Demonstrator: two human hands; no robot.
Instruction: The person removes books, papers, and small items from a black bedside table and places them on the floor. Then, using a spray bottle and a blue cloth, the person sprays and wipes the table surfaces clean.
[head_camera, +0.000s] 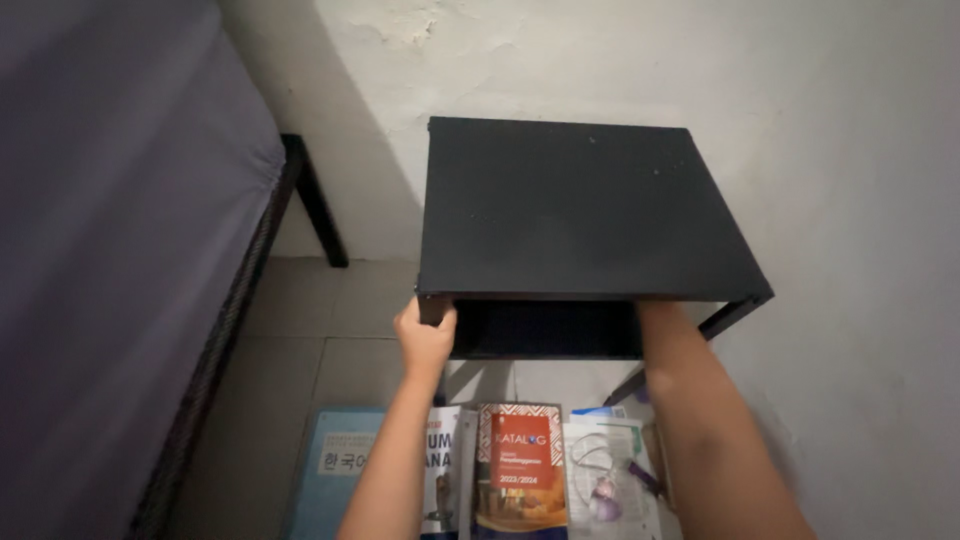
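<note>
1. My left hand (424, 338) is closed around the front left leg of the black table (570, 205), just below the corner of the top. The fingers wrap the leg and the thumb presses against it.
2. My right arm goes under the front edge of the table top. The right hand is hidden there, so I cannot tell if it is spread or holding something.
3. The table stands against the white wall (840, 130), and its top is bare and a little dusty.
4. On the floor (330, 310) below my arms lie some books: a blue book (335, 465), an orange booklet (520, 470) and a white paper (610, 470) with a cable on it.
5. The bed (110, 250), with a grey sheet and a dark frame, is at my left, near the table.
</note>
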